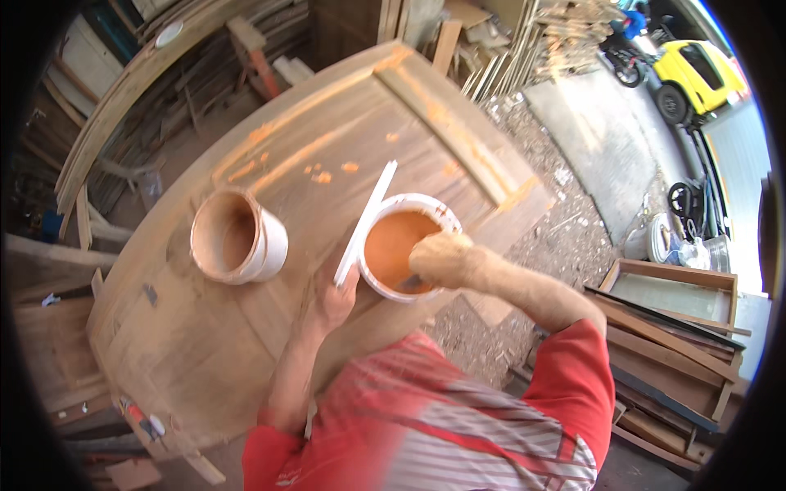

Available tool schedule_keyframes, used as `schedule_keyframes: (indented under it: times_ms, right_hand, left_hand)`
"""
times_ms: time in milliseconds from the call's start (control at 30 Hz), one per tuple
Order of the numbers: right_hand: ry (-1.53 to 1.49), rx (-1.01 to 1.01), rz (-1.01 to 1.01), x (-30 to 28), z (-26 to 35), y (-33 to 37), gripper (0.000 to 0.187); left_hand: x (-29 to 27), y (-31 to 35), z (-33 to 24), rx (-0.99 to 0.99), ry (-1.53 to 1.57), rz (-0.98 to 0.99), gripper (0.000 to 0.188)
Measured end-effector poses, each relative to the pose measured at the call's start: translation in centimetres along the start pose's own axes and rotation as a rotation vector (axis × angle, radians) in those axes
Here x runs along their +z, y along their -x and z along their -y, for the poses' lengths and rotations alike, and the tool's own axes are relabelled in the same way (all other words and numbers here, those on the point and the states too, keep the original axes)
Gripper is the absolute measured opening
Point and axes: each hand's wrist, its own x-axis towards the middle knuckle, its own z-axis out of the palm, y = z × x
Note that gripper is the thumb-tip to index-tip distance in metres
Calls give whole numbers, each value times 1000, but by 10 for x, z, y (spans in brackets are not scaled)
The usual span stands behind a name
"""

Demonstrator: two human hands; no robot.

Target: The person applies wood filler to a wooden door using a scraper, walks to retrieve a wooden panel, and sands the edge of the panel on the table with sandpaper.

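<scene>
A white bucket (453,214) of orange-brown paste (396,239) stands on a large wooden door panel. My right hand (446,260) is closed inside its rim, gripping a putty knife (411,284); only part of the grey blade shows, down at the paste. Beside the bucket's left side, my left hand (334,301) holds a thin white lid (368,219), seen nearly edge-on and tilted up. To the left sits a second white bucket (274,245), leaning a little in view, its inner wall coated brown. Orange smears (324,177) mark the panel's far part.
The door panel (188,352) has raised mouldings and a curved edge. Stacked wooden frames (671,344) lie at the right, and timber offcuts (565,37) at the back. Debris litters the floor (565,209). A yellow vehicle (696,78) stands at the far right.
</scene>
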Motion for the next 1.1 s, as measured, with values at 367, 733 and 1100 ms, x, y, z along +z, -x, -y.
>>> schedule_keyframes:
  times_ms: [367,733,1100]
  right_hand:
    - [-337,-56,190,-38,-3,15,19]
    - [-618,224,-154,-84,-44,62,28]
    - [-699,309,-271,-66,-79,104,30]
  left_hand:
    - [-14,11,-16,-131,-37,141,32]
    - [-18,8,-7,-285,-49,112,30]
    - [1,16,-20,20,-181,138,56]
